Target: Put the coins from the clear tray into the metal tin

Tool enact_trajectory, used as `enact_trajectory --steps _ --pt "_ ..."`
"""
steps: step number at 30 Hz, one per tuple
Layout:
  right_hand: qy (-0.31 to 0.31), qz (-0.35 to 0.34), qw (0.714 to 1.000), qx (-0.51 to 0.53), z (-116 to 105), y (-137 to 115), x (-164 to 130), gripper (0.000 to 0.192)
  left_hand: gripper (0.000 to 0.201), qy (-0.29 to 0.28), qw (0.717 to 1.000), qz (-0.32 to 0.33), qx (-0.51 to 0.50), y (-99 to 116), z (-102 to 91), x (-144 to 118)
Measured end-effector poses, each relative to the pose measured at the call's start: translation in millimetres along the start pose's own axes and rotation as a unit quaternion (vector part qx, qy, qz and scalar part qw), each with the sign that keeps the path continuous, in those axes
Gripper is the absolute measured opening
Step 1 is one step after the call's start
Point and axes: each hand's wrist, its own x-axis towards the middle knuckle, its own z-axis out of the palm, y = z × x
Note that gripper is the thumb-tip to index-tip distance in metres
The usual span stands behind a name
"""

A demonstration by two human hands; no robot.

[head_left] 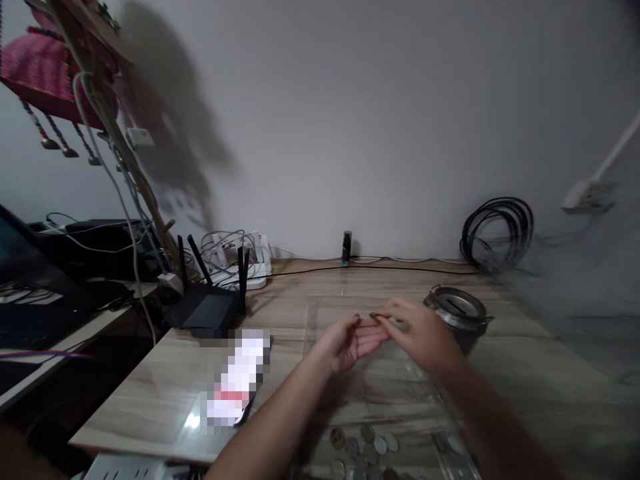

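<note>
My left hand is held palm up over the table, its fingers stretched out and slightly curled. Just to its right, my right hand reaches across with the fingertips pinched close above the left fingers. A small greyish coin shows, blurred, between the right thumb and fingers. Below both hands, several loose coins lie inside a clear plastic tray, most silver and one more golden. Behind my right wrist stands a round metal tin with a slot in its lid, partly covered by the hand.
A lit phone lies to the left, its screen blurred out. Beyond it are a black router with antennas and a white router. A small dark bottle and coiled black cable stand by the wall.
</note>
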Motion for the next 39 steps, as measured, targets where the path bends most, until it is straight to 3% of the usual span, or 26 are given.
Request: enact_trajectory --steps 2,5,8,10,13,19,24,26,28,29,30,31,33,35,37,39 --pt "0.074 0.036 0.996 0.024 -16 18 -3 0.022 0.037 -0.018 1.0 -0.001 0.01 1 0.6 -1" --pt "0.148 0.195 0.969 -0.035 -40 46 -9 0.022 0.035 -0.002 0.999 -0.002 0.035 2 6.0 -5" --pt "0.1 0.36 0.923 -0.094 -59 66 -16 0.023 0.03 0.017 0.998 -0.004 0.058 2 10.6 -7" --pt "0.051 0.405 0.908 -0.096 -66 71 -18 0.024 0.028 0.027 0.997 0.002 0.067 2 11.2 -8" --pt "0.015 0.422 0.902 -0.092 -69 71 -18 0.024 0.027 0.034 0.996 0.018 0.077 3 9.8 -7" --pt "0.028 0.408 0.902 -0.14 -64 71 -18 0.032 0.027 0.053 0.992 0.028 0.108 2 9.0 -7" --pt "-0.017 0.431 0.894 -0.12 -66 69 -13 0.029 0.024 0.059 0.988 0.042 0.139 1 10.3 -9" --pt "0.036 0.412 0.902 -0.125 -64 61 -13 0.03 0.024 0.079 0.98 0.053 0.173 3 12.9 -9" --pt "0.144 0.343 0.919 -0.129 -56 45 -16 0.032 0.026 0.107 0.963 0.08 0.234 6 17.1 -11" --pt "0.173 0.297 0.933 -0.111 -49 35 -19 0.032 0.027 0.123 0.949 0.099 0.272 8 19.7 -13" --pt "0.158 0.251 0.952 -0.079 -40 24 -24 0.033 0.028 0.137 0.933 0.119 0.311 9 22.3 -16" --pt "0.096 0.21 0.972 -0.04 -30 12 -29 0.032 0.029 0.149 0.912 0.133 0.36 11 24.7 -21" --pt "-0.117 0.133 0.984 0.027 -9 -10 -44 0.026 0.029 0.16 0.838 0.154 0.499 10 28.0 -36" --pt "-0.285 0.075 0.955 0.04 8 -28 -59 0.021 0.026 0.149 0.709 0.147 0.674 6 27.8 -57" --pt "-0.347 0.052 0.936 0.035 17 -37 -74 0.023 0.022 0.109 0.568 0.091 0.811 -4 24.2 -80" --pt "-0.362 0.049 0.93 0.049 21 -39 -85 0.023 0.024 0.043 0.486 0.018 0.872 -14 19.3 -101"
